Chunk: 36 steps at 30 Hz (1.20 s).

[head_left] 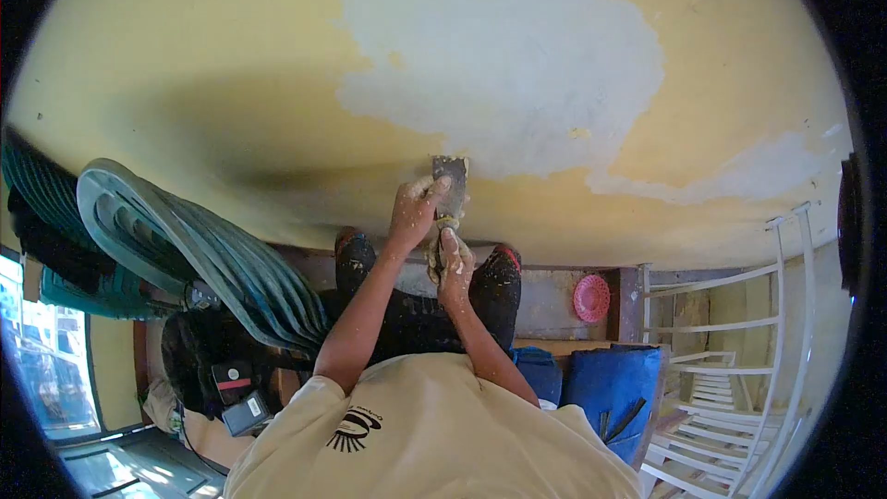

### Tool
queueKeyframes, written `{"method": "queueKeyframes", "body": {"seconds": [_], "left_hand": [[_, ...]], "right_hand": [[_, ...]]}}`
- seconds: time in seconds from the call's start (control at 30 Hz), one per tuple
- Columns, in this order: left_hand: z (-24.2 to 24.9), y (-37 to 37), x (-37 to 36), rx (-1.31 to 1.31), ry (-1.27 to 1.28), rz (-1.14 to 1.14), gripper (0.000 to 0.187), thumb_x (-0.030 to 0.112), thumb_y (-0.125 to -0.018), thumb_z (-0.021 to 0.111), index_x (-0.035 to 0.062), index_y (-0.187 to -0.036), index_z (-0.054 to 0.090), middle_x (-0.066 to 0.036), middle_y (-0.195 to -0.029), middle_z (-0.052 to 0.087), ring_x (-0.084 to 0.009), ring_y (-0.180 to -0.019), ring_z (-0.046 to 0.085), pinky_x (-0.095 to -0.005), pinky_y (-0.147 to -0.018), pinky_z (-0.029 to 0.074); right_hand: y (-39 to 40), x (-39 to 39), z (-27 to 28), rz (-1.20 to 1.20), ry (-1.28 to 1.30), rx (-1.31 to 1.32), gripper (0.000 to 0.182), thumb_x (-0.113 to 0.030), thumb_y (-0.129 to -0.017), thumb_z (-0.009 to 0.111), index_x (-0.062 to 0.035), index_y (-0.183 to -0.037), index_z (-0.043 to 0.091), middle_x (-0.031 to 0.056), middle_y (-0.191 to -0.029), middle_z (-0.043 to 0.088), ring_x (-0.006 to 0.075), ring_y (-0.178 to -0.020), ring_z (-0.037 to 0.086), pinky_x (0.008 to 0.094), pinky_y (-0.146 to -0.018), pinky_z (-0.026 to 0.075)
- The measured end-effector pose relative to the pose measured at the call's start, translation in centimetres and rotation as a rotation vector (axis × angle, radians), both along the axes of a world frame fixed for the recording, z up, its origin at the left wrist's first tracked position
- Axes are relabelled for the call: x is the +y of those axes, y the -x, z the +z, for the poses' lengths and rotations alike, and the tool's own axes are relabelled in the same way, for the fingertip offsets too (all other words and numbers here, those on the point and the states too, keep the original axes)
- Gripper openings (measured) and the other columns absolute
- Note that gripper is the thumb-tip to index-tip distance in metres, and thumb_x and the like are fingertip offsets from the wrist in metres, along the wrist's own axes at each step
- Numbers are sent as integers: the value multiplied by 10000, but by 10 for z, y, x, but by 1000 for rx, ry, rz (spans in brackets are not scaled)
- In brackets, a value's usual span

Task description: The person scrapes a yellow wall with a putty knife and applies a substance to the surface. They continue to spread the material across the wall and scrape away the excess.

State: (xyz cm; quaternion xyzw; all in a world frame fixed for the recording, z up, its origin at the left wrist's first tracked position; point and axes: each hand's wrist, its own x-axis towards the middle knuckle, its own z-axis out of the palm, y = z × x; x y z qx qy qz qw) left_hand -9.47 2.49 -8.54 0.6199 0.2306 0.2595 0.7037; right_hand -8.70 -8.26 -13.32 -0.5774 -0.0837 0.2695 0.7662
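A flat metal scraper (450,187) points up at the yellow wall (305,28), its top edge at the lower border of a large whitish bare patch (517,46). My left hand (416,210) has its fingers and thumb pressed on the left side of the blade. Below it, my right hand (453,268) is wrapped round the scraper's handle, thumb pointing up. Pale flakes stick to both hands and to the blade's edge.
Stacked green plastic chairs (212,249) lean at the left. A pink basket (591,298) sits low on the right, near a blue covered object (605,388) and a white metal rack (721,370). Dark bags (199,351) lie at lower left.
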Motion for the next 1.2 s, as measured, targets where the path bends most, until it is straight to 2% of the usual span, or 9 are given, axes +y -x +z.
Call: {"method": "queueKeyframes", "body": {"seconds": [0.17,0.33,0.5,0.6,0.7,0.83,1.0,1.1,1.2], "left_hand": [[-8,-2,-5,-33,119,20,347,270,-887,498,-48,-843,628,-117,-753,666,-138,-610,626,-279,-576,496],[2,-3,0,1,-71,29,326,264,-878,511,-34,-833,634,-103,-715,661,-143,-595,614,-288,-569,481],[-36,-15,3,8,-91,104,349,289,-863,537,-44,-809,623,-84,-654,636,-126,-574,575,-297,-556,458],[27,-7,-3,-53,-49,39,361,306,-856,545,-44,-807,619,-78,-630,620,-119,-557,546,-299,-549,446],[-1,-8,-6,99,-401,152,355,307,-876,519,-32,-855,624,-94,-725,652,-148,-587,603,-289,-570,489],[8,-9,-3,20,5,-24,356,311,-883,511,-28,-900,620,-107,-778,663,-158,-616,627,-291,-584,514],[-7,-14,-2,20,-108,16,361,314,-874,519,-30,-860,629,-96,-722,654,-152,-600,622,-292,-574,503],[0,-16,1,-45,-25,-8,359,319,-879,513,-24,-905,616,-103,-765,659,-176,-620,635,-297,-584,520],[30,-9,-6,-57,60,-67,394,340,-892,483,-19,-1031,567,-123,-875,654,-202,-691,648,-312,-625,533]], "right_hand": [[-8,-12,-8,105,32,30,320,-340,-873,532,-52,-736,561,-15,-557,456,65,-468,400,233,-424,315],[-16,-1,-28,34,26,-119,321,-330,-873,523,-49,-722,552,-8,-576,463,77,-475,391,242,-436,320],[-14,-4,-12,110,-28,101,301,-319,-882,503,-51,-749,546,-8,-616,458,81,-510,390,253,-459,322],[-17,-8,-21,94,3,-50,294,-315,-888,492,-65,-741,531,-19,-611,447,70,-506,393,239,-448,318],[-16,-8,-17,94,11,38,323,-332,-891,483,-60,-722,532,-19,-610,450,73,-500,381,249,-443,310],[-14,-11,-11,61,0,-11,328,-348,-885,498,-66,-725,548,-29,-584,447,67,-480,391,233,-430,301],[-17,-14,-12,120,-68,86,318,-337,-886,500,-48,-800,603,-28,-565,465,55,-455,404,205,-409,280],[-28,-9,-24,93,-11,-36,362,-313,-894,486,29,-906,605,78,-748,585,145,-654,529,290,-607,423],[-25,-20,-11,12,127,-262,380,-301,-894,486,58,-974,582,158,-935,598,248,-849,556,374,-780,424]]}}
